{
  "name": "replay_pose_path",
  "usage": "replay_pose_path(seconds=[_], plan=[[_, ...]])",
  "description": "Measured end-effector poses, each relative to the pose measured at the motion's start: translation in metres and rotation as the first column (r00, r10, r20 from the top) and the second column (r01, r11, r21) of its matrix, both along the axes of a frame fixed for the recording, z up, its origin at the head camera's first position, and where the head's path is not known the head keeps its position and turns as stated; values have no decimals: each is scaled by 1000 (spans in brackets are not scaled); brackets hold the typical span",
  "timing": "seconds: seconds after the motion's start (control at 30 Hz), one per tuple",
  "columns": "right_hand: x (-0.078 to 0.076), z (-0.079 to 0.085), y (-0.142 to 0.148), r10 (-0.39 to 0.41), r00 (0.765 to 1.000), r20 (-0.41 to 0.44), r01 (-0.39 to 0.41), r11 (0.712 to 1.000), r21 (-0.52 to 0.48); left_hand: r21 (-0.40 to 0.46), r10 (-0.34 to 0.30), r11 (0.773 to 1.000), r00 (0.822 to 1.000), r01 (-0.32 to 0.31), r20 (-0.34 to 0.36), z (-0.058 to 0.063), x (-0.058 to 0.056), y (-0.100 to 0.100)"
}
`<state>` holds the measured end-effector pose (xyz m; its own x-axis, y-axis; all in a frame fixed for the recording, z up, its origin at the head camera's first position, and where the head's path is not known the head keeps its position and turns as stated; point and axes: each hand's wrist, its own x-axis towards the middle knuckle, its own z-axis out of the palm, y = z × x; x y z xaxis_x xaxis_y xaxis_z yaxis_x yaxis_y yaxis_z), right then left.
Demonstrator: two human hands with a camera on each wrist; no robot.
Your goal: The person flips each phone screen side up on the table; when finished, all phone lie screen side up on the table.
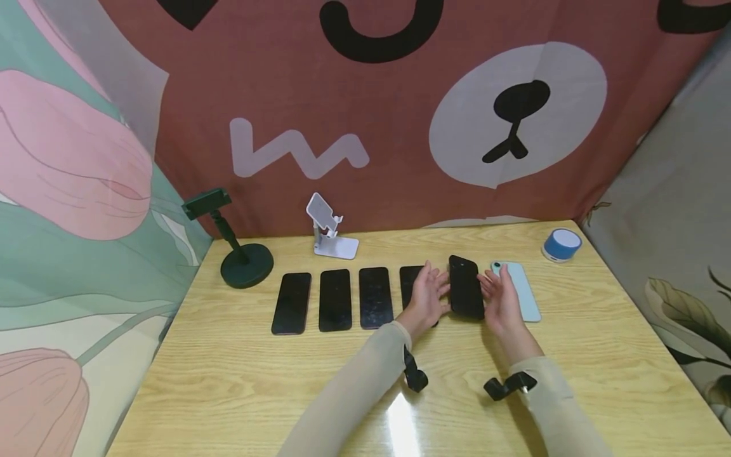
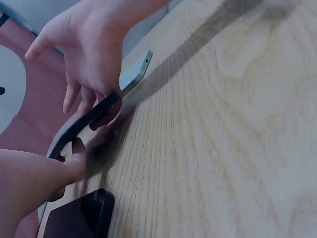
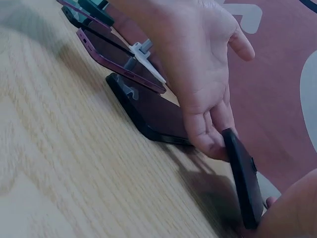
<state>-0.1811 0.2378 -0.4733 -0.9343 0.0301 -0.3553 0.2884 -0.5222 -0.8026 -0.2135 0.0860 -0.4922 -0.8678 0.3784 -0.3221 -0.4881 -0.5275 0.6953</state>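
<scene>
A black phone [image 1: 466, 289], its camera side facing up, is held tilted above the table between two hands. The left hand [image 1: 425, 298] grips its left edge with the fingertips, palm turned inward. At the opposite edge, the right hand [image 1: 504, 303] holds it with bent fingers, the thumb raised away from it. In the left wrist view, fingers of the right hand [image 2: 94, 59] lie on both faces of the black phone [image 2: 84, 124]. Partly hidden behind the left hand lies another dark phone [image 1: 410, 279]. A light blue phone [image 1: 524, 295] lies beside the right hand.
Dark phones, including one [image 1: 375, 298], lie in a row on the wooden table [image 1: 228, 393]. Behind them stand a dark green stand [image 1: 247, 265] and a white phone stand [image 1: 337, 246]. A blue and white cylinder [image 1: 562, 245] sits at the back right. Printed cloth hangs behind.
</scene>
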Motion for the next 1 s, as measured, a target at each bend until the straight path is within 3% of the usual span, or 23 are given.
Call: replay_pose_path(seconds=[0.3, 0.57, 1.0], plan=[[1, -3, 0, 51, 995, -81, -44, 995, 86, 71, -19, 997, 1000, 20, -9, 6, 3, 0], [2, -4, -4, 180, 975, -129, -166, 980, 109, 141, -73, 987, 997, 75, -19, 9, 4, 3], [2, -13, -5, 193, 969, -153, -182, 980, 84, 127, -125, 983, 991, 131, -48, 11, 8, 3]])
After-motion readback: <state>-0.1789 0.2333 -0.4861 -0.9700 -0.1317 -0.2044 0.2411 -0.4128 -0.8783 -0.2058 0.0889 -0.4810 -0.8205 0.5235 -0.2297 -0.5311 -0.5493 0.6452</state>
